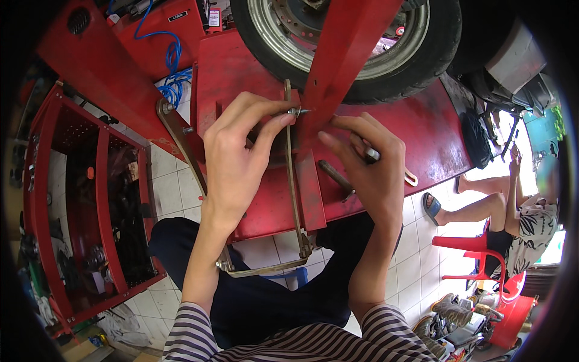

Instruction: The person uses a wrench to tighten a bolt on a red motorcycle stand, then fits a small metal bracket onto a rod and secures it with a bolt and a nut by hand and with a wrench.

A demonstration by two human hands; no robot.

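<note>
My left hand (238, 142) is closed in a pinch on a small bolt (294, 111) with a washer-like collar. The bolt passes by the top of a long flat metal bar (291, 163) and points at the red upright post (347, 57). My right hand (374, 160) is on the post's other side, thumb and forefinger close to its edge. Its curled fingers hold a short shiny metal cylinder (371, 155), mostly hidden by the hand. At the bottom, the bar joins a crosspiece (265, 269), and a second bar (184, 145) runs up to the left post (99, 66).
A motorcycle wheel (446, 54) stands on the red platform (416, 148) behind the post. A metal rod (335, 175) sticks out below my right hand. Left is a red shelf rack (102, 223). A seated person (500, 211) and piled metal parts (455, 320) are on the right.
</note>
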